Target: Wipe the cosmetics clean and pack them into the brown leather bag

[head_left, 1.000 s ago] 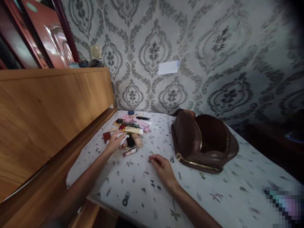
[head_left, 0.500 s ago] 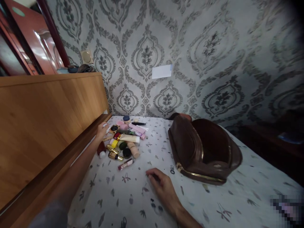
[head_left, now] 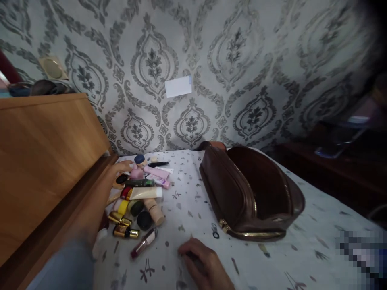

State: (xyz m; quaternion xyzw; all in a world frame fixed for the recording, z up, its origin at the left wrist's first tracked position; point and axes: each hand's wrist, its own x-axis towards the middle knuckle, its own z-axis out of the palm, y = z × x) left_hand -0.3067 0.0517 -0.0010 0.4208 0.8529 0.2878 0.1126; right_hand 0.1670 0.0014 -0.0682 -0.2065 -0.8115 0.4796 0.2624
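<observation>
My left hand reaches to the back left of a heap of cosmetics, its outstretched fingers at a pink round container and near a blue-lidded jar. Whether it grips anything is hard to see. My right hand rests low over the patterned sheet, fingers loosely bent with a gap at the thumb and nothing in them. Between the hands lie a lip gloss tube, a black round jar, a beige bottle, a cream tube and a pink tube.
A brown leather bag stands unzipped on the right of the sheet. A wooden board borders the left side. Patterned wallpaper with a white card rises behind. Dark furniture sits at the far right.
The view has shifted right and closer. My left hand has moved further in, to the pink container and blue-lidded jar. My right hand stays low beside the lip gloss, fingers still bent.
</observation>
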